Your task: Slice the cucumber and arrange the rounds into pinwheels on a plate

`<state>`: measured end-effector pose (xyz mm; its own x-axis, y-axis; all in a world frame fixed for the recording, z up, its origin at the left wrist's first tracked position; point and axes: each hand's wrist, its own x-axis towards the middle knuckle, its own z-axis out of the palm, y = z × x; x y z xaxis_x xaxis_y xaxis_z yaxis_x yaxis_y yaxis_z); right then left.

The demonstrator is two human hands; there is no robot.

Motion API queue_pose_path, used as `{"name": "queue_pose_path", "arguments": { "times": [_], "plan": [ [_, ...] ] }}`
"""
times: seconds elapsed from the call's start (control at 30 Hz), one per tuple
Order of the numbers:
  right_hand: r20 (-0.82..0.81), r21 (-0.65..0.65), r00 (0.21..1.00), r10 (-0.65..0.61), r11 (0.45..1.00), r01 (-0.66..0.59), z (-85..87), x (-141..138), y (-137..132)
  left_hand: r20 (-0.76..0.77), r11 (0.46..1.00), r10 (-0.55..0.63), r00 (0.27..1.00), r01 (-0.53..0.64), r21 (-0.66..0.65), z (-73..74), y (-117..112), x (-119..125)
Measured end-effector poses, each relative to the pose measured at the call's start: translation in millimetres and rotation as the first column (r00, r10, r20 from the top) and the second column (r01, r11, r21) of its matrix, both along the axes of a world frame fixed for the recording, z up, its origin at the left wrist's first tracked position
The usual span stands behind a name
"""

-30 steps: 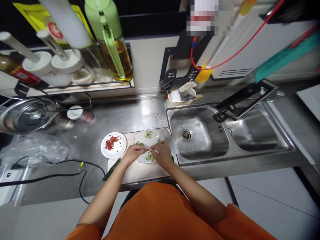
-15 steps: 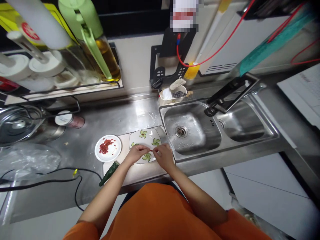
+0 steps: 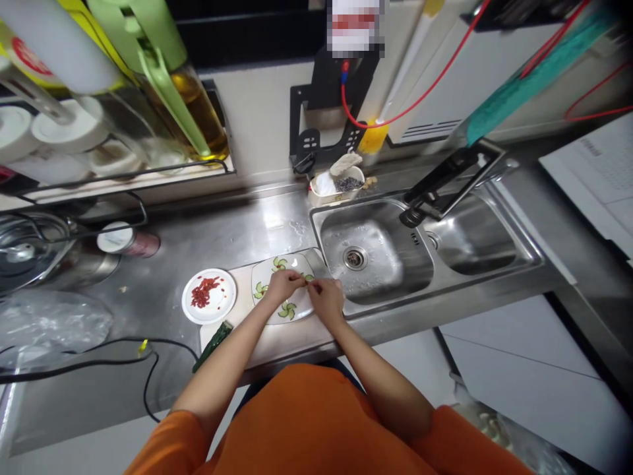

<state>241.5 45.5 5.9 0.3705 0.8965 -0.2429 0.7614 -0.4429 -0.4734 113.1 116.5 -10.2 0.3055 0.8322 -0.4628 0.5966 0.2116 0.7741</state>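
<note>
Over the right side of a white square plate [image 3: 277,297], my left hand [image 3: 285,285] and my right hand [image 3: 327,300] are both closed in a pinch, fingertips nearly meeting. Between them shows a speck of red, apparently a goji berry [image 3: 307,282]; the fingers partly hide it. Under the fingertips lies one cucumber pinwheel, mostly covered. Other green cucumber pinwheels [image 3: 287,310] sit around the plate. To the left, a round white plate [image 3: 225,310] holds a pile of goji berries [image 3: 204,292]. A piece of cucumber [image 3: 213,344] lies by my left forearm.
The square plate rests on a pale cutting board [image 3: 267,346] beside the sink [image 3: 380,290]. A seasoning box [image 3: 336,188] stands behind the sink. Leftward are a lidded jar [image 3: 129,239], a plastic bag [image 3: 54,323] and a black cable [image 3: 99,356]. An oil bottle [image 3: 192,112] stands on the rack.
Both hands have moved up the plate, from near the front pinwheel to the right one, still pinched together. The front pinwheel is now uncovered. The camera view has shifted slightly.
</note>
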Motion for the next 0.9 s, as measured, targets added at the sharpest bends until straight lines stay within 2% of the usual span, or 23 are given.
{"name": "queue_pose_path", "arguments": {
  "times": [0.27,0.63,0.9],
  "plan": [
    [0.006,-0.047,1.000,0.008,0.999,-0.008,-2.5,-2.7,4.5,-0.070,1.000,-0.008,0.998,0.009,0.005,1.1,1.7,4.4],
    [-0.006,-0.073,1.000,0.023,0.997,-0.023,-4.4,-2.6,5.9,-0.128,0.998,-0.016,0.992,0.023,0.055,-4.9,1.6,5.7],
    [-0.029,-0.085,0.999,0.027,0.996,-0.030,-2.4,0.1,5.3,-0.104,0.998,0.006,0.995,0.000,0.060,-6.4,0.3,5.4]
  ]
}}
